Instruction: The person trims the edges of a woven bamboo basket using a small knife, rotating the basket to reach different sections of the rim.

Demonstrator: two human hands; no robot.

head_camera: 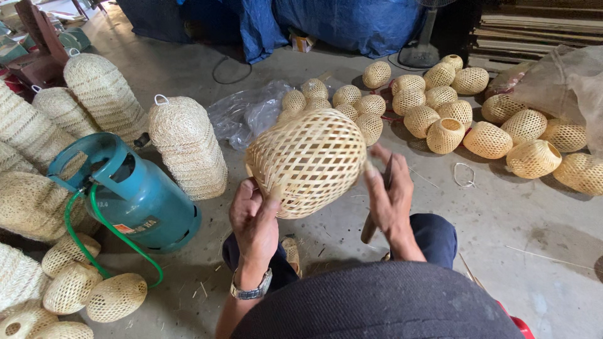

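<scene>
Woven basket (308, 160) held above grey concrete floor (540, 220).

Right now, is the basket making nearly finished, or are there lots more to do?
Many look done: a heap of woven balls lies on the floor. In hand is one woven basket; the left hand steadies it, the right hand holds a dark tool. How many remain can't be told.

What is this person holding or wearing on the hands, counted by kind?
Round open-weave bamboo basket, in left hand: 1
Dark-handled tool, in right hand: 1
Silver metal wristwatch, on the left wrist: 1
Total: 3
</scene>
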